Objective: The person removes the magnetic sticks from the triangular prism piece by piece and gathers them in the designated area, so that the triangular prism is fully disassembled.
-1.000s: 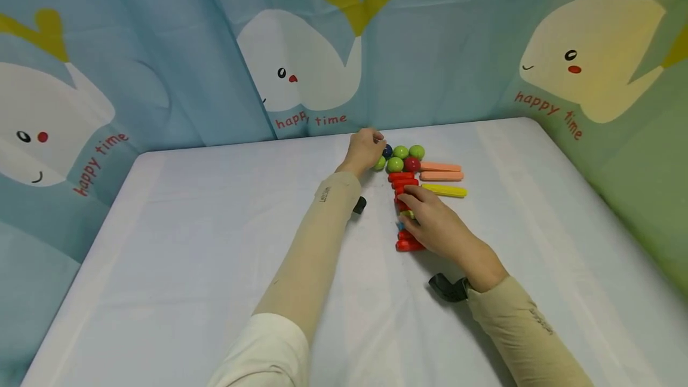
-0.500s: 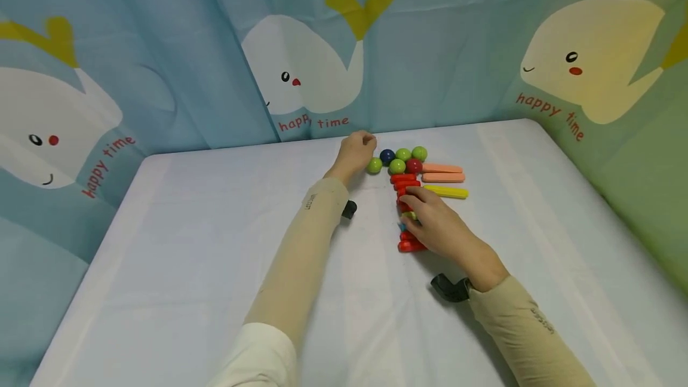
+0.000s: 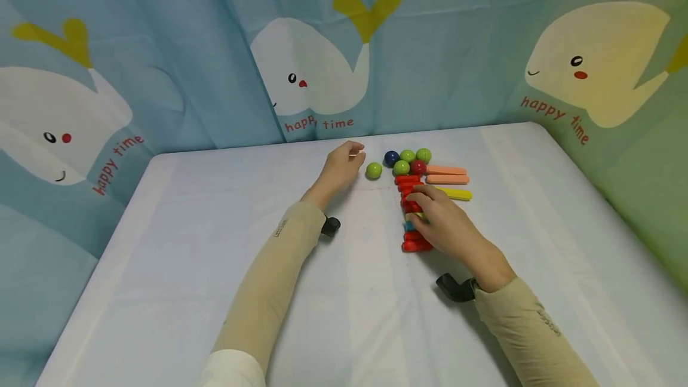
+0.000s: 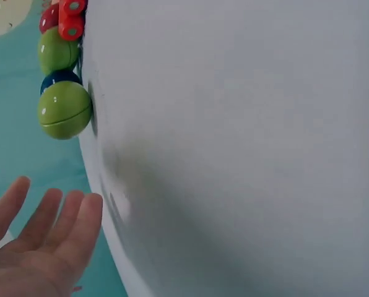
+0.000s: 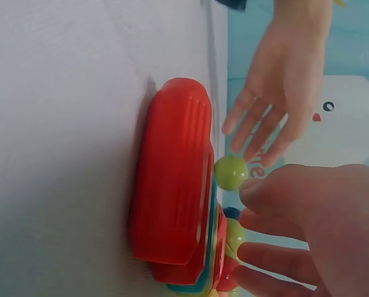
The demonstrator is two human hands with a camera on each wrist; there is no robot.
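Note:
My left hand point(image 3: 340, 166) is just left of a lone green ball point(image 3: 374, 170), its fingers relaxed, apart from the ball and holding nothing. To the right, a dark blue ball point(image 3: 392, 158), several green balls and a red ball point(image 3: 418, 167) sit close together. My right hand point(image 3: 451, 223) lies over a column of plastic rods, mostly red point(image 3: 417, 246) with a blue one point(image 5: 204, 281) and a yellowish one among them. Its fingers point(image 5: 277, 260) are loosely bent beside the column; whether they touch the rods I cannot tell. That hand hides part of the column.
Two salmon-coloured rods point(image 3: 447, 179) and a yellow rod point(image 3: 455, 194) lie right of the column. A white cloth covers the table point(image 3: 215, 243). Behind hangs a blue curtain point(image 3: 457, 76) with whale prints. A black wrist-camera mount point(image 3: 454, 288) sticks out below the right hand.
My left hand has drawn back left and toward me, away from the balls. The lone green ball has shifted left from the blue one. The right hand has hardly moved.

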